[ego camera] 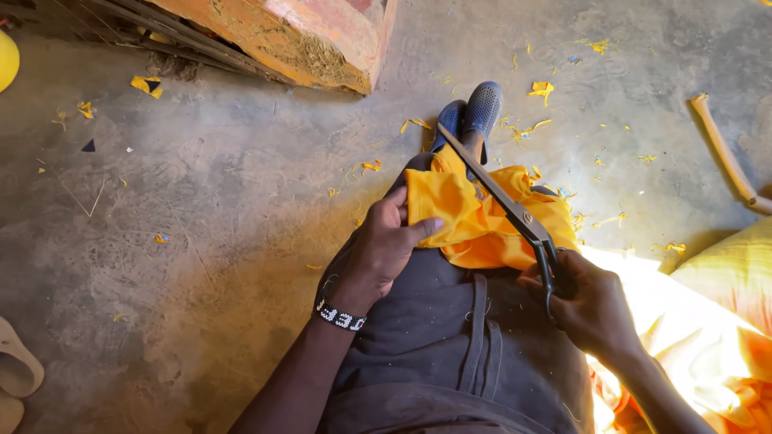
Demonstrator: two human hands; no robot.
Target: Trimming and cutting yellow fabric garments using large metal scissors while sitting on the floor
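item: yellow cloth [470,221] on lap, l hand [384,245] pinching its left edge, r hand [591,301] clamped on scissors [507,201], blades open, long axis running far-left over cloth.

Bright yellow-orange is shown by the cloth [466,213], dark grey by the scissors [515,213], charcoal by the trousers [450,321], blue by the perforated shoes [474,112], black-and-white beading by the bracelet [339,315].
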